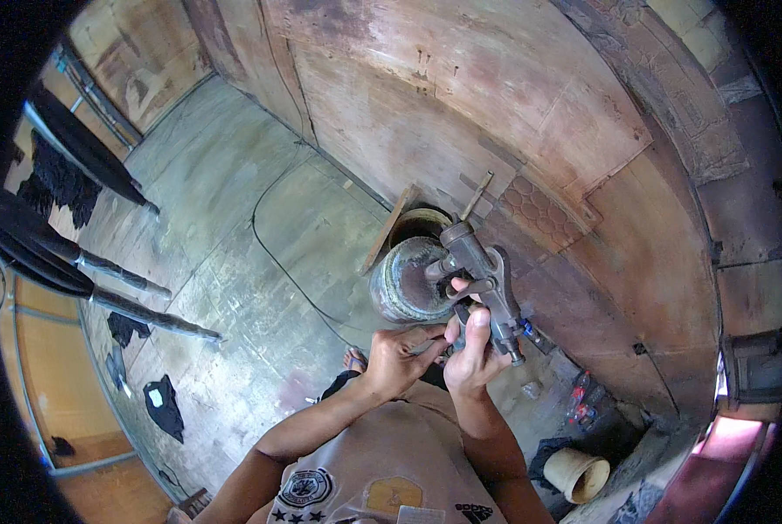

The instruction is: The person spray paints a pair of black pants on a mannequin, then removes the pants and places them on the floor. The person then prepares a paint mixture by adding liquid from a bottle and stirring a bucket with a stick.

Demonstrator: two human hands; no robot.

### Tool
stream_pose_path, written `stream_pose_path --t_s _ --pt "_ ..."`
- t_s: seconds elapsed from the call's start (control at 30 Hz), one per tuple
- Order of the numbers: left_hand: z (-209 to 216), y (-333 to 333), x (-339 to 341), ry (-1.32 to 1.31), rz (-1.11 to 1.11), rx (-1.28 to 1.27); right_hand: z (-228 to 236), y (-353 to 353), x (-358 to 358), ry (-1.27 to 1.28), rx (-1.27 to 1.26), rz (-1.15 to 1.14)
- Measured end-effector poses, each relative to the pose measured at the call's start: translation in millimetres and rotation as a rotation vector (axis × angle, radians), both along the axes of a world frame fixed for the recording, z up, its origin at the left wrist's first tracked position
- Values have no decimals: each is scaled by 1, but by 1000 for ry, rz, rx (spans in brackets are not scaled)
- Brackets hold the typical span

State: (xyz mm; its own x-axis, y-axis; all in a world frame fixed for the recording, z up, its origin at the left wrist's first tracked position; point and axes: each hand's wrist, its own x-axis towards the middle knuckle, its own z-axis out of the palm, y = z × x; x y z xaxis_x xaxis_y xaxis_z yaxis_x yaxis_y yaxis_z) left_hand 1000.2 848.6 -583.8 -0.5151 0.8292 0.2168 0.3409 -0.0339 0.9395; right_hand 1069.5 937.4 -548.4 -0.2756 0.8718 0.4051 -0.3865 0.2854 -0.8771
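Observation:
My right hand is wrapped round the handle of a worn grey spray gun, with one finger near its trigger and the thumb raised along its back. A round, paint-crusted cup is joined to the gun's side. Close beside the right hand, my left hand is closed, its fingertips pinched together near the lower end of the handle. Whatever lies between those fingertips is too small and hidden to make out.
Behind the cup stands a round bucket against the stained wall. A dark hose curves across the floor. Dark garments lie and hang at left. A tipped cream bucket and bottles are at lower right.

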Motion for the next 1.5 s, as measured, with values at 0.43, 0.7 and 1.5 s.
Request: stream_pose_path --t_s 0.43,0.7,1.5 --pt "0 88 120 -77 77 -69 -3 101 107 -68 28 176" --pt "-47 67 106 -507 -123 -219 11 115 123 -101 17 167" --pt "-20 67 80 -1764 -20 683 41 73 130 -336 -5 580"
